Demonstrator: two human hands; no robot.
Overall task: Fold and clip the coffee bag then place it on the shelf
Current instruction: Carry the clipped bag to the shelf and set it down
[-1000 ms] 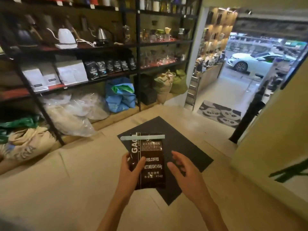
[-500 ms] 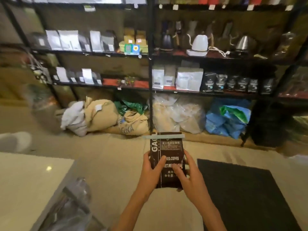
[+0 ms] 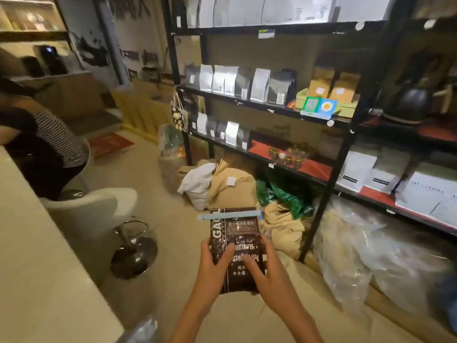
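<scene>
A dark brown coffee bag (image 3: 235, 233) stands upright in front of me, its top folded over and held by a pale blue clip (image 3: 228, 215) running across it. My left hand (image 3: 214, 266) grips the bag's left side with the thumb on its front. My right hand (image 3: 265, 271) grips the right side, fingers over the label. The black metal shelf (image 3: 329, 167) with rows of white and grey coffee bags (image 3: 257, 84) stands ahead and to the right, beyond the held bag.
Burlap sacks (image 3: 232, 186) and plastic bags (image 3: 371, 256) lie on the floor under the shelf. A white bar stool (image 3: 103, 211) and a pale counter (image 3: 37, 256) are at the left. A person in a striped top (image 3: 49, 142) sits at the far left.
My view has swung left along the shelf, from the doorway end to the section with white and grey bags. My right hand has closed onto the bag, which now sits in both hands.
</scene>
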